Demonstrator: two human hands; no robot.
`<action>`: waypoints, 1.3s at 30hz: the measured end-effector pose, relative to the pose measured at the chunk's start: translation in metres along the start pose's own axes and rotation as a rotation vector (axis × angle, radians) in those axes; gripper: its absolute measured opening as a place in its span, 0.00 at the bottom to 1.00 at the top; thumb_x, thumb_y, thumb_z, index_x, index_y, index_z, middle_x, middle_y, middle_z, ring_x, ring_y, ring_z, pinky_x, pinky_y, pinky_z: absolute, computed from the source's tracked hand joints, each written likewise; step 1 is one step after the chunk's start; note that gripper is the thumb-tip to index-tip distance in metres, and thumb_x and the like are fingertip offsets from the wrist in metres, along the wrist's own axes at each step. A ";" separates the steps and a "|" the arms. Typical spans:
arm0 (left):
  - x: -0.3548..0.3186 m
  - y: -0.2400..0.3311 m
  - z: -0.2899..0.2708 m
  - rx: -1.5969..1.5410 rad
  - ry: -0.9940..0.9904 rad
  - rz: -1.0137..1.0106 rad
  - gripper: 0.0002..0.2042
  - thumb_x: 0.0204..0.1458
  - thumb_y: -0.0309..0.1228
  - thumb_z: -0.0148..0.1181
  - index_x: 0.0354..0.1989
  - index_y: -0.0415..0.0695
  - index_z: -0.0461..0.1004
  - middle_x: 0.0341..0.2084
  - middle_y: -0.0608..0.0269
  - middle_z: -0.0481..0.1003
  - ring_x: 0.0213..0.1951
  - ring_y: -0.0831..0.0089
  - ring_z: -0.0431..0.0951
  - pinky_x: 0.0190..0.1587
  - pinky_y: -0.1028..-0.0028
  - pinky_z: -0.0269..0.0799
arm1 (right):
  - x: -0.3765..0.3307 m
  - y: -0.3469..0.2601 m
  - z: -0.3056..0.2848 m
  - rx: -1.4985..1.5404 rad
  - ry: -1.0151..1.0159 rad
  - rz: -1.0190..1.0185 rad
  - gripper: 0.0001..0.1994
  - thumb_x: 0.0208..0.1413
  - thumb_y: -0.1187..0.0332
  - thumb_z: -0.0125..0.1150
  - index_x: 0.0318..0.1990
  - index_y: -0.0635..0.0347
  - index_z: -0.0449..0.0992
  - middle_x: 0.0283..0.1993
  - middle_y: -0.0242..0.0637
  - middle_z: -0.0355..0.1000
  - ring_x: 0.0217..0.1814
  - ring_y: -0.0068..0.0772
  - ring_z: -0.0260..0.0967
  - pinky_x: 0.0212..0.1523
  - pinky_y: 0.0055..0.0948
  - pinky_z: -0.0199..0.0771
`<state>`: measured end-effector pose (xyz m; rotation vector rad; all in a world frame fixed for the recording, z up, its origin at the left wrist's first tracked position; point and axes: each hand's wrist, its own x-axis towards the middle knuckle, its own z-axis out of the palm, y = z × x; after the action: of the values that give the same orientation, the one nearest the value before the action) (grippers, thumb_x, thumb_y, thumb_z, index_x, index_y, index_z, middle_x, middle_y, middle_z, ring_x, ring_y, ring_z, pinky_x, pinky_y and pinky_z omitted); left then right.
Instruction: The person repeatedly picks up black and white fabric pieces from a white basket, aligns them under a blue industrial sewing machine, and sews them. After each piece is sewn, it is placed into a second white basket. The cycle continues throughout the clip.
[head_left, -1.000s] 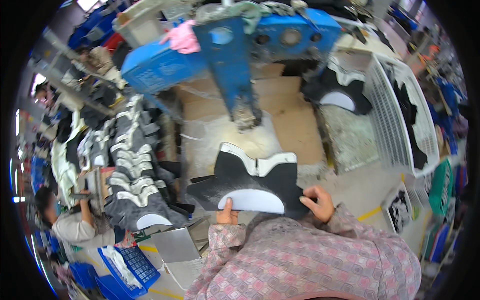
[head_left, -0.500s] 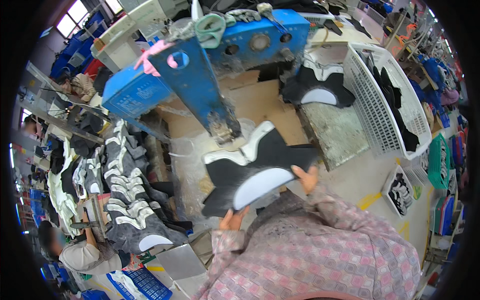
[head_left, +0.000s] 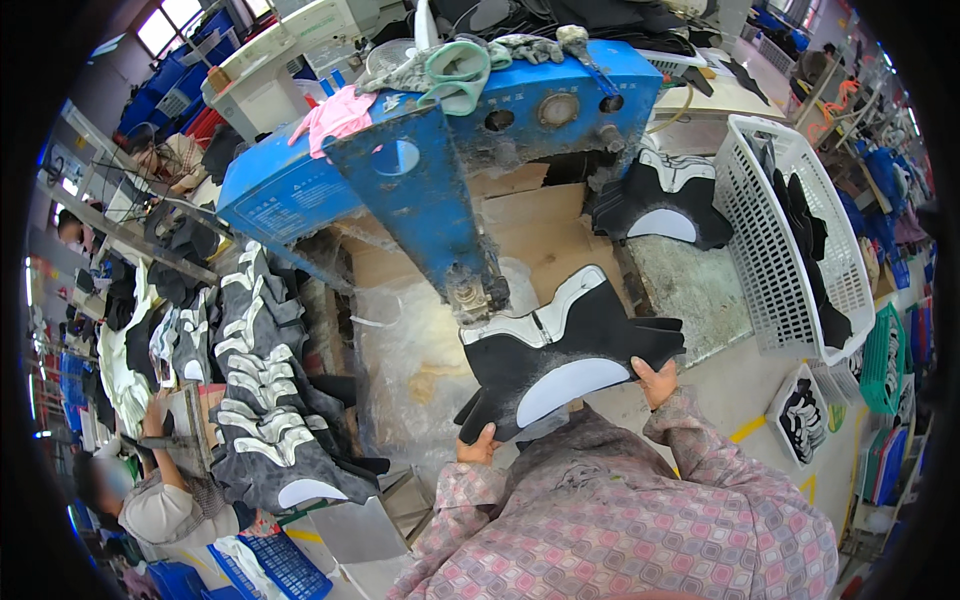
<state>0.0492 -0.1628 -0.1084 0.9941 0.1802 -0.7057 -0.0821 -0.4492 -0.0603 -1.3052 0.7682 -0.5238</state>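
Note:
I hold a flat black shoe upper (head_left: 500, 368) with white trim along its far edge and a white half-moon at the near edge. Layered edges at its sides suggest several pieces stacked. My left hand (head_left: 480, 446) pinches its near left corner, and my right hand (head_left: 656, 382) grips its right side, thumb on top. The far trim lies just below the metal foot of a blue machine's arm (head_left: 420, 210). Whether the two touch cannot be told.
A similar stack of uppers (head_left: 655, 190) lies right of the machine, beside a white basket (head_left: 735, 200) of black pieces. Long rows of grey-black uppers (head_left: 265, 400) stand at left. Pink cloth (head_left: 335, 118) and gloves (head_left: 458, 75) lie on the machine. A person (head_left: 170, 505) works at far left.
The view has shifted, so the surroundings sit further right and lower. Both hands still hold the upper, which now appears less tilted, with its white trim near the machine's foot.

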 end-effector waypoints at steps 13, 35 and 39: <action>0.000 0.003 -0.005 0.007 0.063 0.059 0.17 0.45 0.20 0.50 0.46 0.36 0.61 0.39 0.53 0.67 0.38 0.64 0.71 0.36 0.66 0.72 | 0.016 -0.015 0.023 0.074 -0.091 -0.028 0.09 0.44 0.71 0.57 0.33 0.63 0.70 0.32 0.29 0.68 0.31 0.19 0.64 0.30 0.20 0.65; -0.043 0.081 -0.008 -0.079 0.126 0.381 0.21 0.39 0.14 0.52 0.45 0.37 0.62 0.39 0.55 0.68 0.40 0.66 0.70 0.43 0.70 0.66 | 0.023 0.022 0.083 0.378 -0.286 0.400 0.13 0.47 0.71 0.53 0.42 0.62 0.65 0.37 0.35 0.68 0.35 0.30 0.68 0.30 0.30 0.73; -0.052 0.085 -0.018 -0.057 0.200 0.437 0.22 0.36 0.13 0.53 0.44 0.37 0.62 0.39 0.55 0.68 0.41 0.65 0.69 0.46 0.69 0.63 | 0.008 0.015 0.084 0.392 -0.383 0.375 0.14 0.47 0.72 0.53 0.43 0.62 0.65 0.37 0.35 0.68 0.35 0.29 0.68 0.31 0.31 0.74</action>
<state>0.0649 -0.0941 -0.0349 1.0057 0.1496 -0.2007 -0.0151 -0.3973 -0.0704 -0.8337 0.5367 -0.1046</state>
